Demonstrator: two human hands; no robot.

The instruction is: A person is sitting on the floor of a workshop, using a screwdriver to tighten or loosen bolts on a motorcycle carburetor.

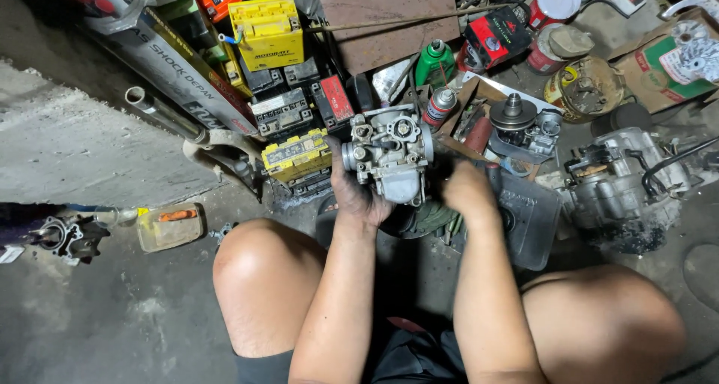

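Head view: the left hand [358, 193] grips a grey metal carburetor [389, 152], raised above the knees at centre. The right hand [468, 192] is curled just right of it; I cannot tell whether it holds anything. Yellow batteries [268, 32] lie far left, an engine [625, 186] at right.

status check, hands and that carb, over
Left hand shut on carburetor, held up. Right hand down at dark tray; grip unclear. Nothing blocking.

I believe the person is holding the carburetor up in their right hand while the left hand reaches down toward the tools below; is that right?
Not quite: the head view shows the carburetor held in the left hand, while the right hand reaches down toward the tools below.
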